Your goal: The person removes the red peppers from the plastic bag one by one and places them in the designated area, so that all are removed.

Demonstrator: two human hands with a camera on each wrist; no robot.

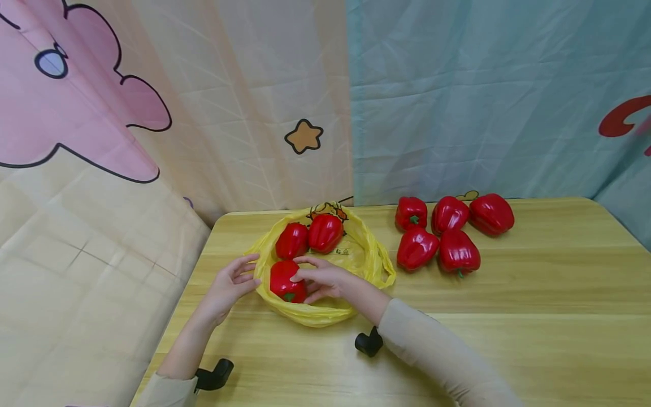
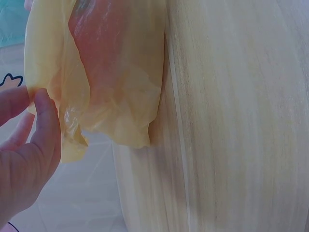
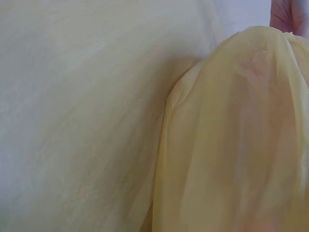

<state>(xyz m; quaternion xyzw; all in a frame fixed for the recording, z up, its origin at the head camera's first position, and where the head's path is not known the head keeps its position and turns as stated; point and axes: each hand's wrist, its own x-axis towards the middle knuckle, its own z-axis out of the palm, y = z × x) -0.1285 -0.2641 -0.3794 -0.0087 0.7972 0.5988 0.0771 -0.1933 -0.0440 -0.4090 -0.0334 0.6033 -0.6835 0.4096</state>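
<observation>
An open yellow plastic bag [image 1: 351, 305] stands on the table with its mouth facing up. Two red bell peppers [image 1: 326, 233] lie at its far side. A third red bell pepper [image 1: 286, 281] is at the near left inside the bag, its green stem toward me. My right hand [image 1: 325, 278] reaches in over the rim and grips this pepper from the right. My left hand [image 1: 231, 288] pinches the bag's left rim; in the left wrist view its fingertips meet the thin plastic [image 2: 43, 58]. The right wrist view shows mostly the bag's side [image 3: 217, 145], hiding the right hand's fingers.
Several more red bell peppers [image 1: 417, 249] sit in a cluster to the right of the bag. The wooden table [image 1: 534, 339] ends against a patterned curtain [image 1: 432, 113] at the back. Black wrist mounts [image 1: 368, 342] stick out from the forearms.
</observation>
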